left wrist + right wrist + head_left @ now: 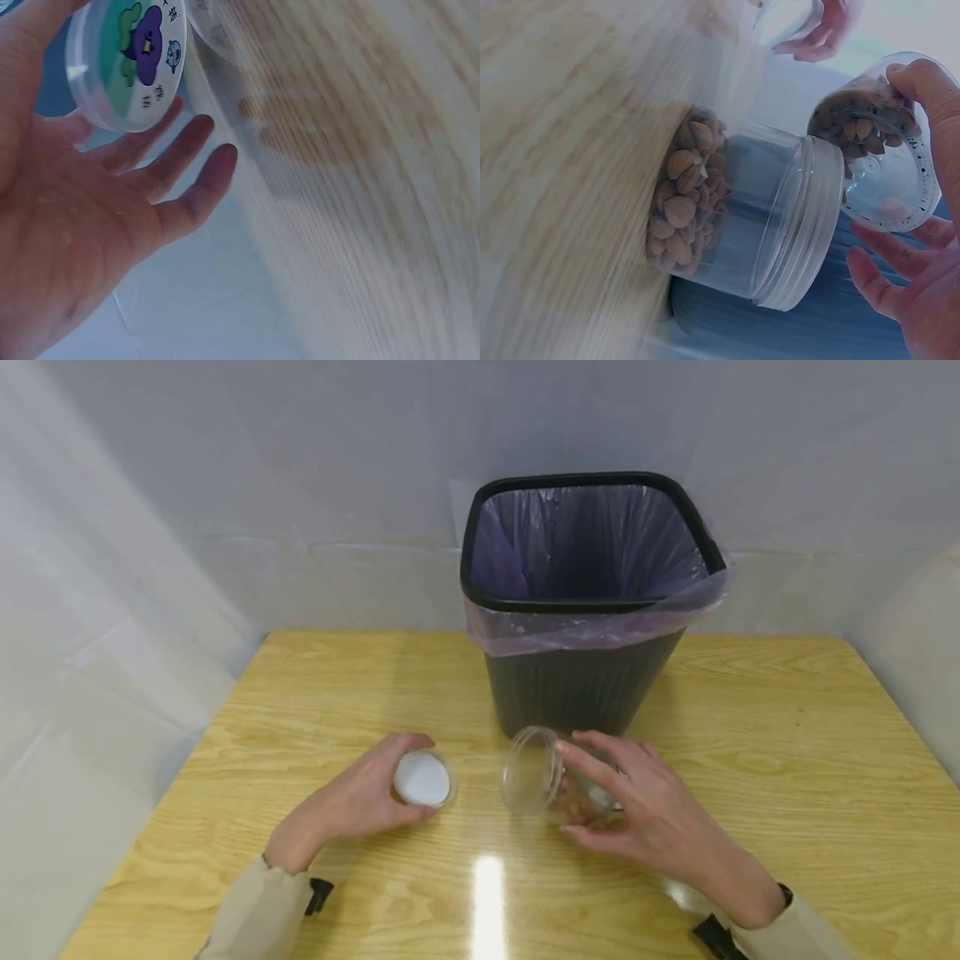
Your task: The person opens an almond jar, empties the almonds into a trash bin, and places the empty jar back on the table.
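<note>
My left hand (360, 793) pinches a round lid (422, 779) at its rim. A purple cartoon figure and printed characters mark the lid's face in the left wrist view. My right hand (652, 810) grips a clear plastic container (889, 172) that is tilted, with brown nuts gathered along one side and dark specks at its end. Close beside it, an uncapped clear jar (780, 217) stands on the table with almond-like nuts (686, 195) in its bottom. In the head view the two clear containers overlap and blur, so whether they touch I cannot tell.
A dark bin (577, 685) with a thin purple liner (517, 631) stands just behind the right hand. The wooden table (345, 693) meets whitish sheeting (337, 510) at its back and sides.
</note>
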Available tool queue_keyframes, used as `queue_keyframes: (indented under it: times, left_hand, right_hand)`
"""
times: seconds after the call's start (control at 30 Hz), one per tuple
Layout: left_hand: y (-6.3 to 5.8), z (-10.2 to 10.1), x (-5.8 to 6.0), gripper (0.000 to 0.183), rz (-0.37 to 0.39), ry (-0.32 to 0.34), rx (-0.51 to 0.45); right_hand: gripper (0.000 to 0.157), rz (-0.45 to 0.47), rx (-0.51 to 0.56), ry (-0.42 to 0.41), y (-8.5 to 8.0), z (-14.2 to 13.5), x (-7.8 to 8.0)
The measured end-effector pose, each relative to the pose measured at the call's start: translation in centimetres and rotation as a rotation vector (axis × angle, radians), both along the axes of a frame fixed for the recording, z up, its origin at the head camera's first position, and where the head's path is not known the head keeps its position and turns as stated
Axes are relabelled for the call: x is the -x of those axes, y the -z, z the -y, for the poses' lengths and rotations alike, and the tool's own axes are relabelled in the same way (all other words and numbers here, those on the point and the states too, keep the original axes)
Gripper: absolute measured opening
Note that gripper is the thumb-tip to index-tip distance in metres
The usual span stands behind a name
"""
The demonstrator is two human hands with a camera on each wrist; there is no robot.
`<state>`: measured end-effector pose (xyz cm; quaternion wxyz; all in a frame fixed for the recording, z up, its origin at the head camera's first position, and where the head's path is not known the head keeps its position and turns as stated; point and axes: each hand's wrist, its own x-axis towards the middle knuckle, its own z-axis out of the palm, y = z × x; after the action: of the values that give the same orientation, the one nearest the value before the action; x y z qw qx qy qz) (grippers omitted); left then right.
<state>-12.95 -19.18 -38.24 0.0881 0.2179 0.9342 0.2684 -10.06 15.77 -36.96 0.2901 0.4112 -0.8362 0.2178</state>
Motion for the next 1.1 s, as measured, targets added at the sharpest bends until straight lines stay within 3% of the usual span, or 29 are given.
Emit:
queue_keyframes:
  times: [0.4, 0.8, 1.1]
  left_hand:
    - [0.6, 0.1, 0.0, 0.070, -0.051, 0.014, 0.224]
    - [0.3, -0.3, -0.5, 0.071, -0.121, 0.014, 0.215]
    - [0.2, -1.0, -0.7, 0.066, -0.117, 0.029, 0.218]
  right_hand:
    - [0.068, -0.004, 0.050, -0.004, -0.1, -0.7, -0.2]
    - [0.068, -0.052, 0.148, -0.021, -0.3, -1.6, -0.3]
    - [0.069, -0.047, 0.203, -0.061, -0.8, -2.6, -0.2]
